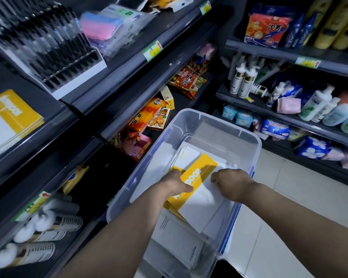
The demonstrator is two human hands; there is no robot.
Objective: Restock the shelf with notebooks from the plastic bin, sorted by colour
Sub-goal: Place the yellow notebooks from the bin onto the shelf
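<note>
A clear plastic bin [247,137] with blue latches stands on the floor, holding several notebooks. On top lies a yellow-and-white notebook [199,185]. My left hand [176,182] grips its left yellow edge, thumb over the cover. My right hand [231,182] has curled fingers on its white right side. More white notebooks [179,239] lie below it in the bin. A stack of yellow-and-white notebooks [10,119] sits on the dark shelf at the left.
A pen display rack [48,51] stands on the shelf beside the stacked notebooks. Snack packs [147,117] fill the lower left shelves. Bottles [243,81] and packets line the right-hand shelving. Pale floor tiles [289,197] lie right of the bin.
</note>
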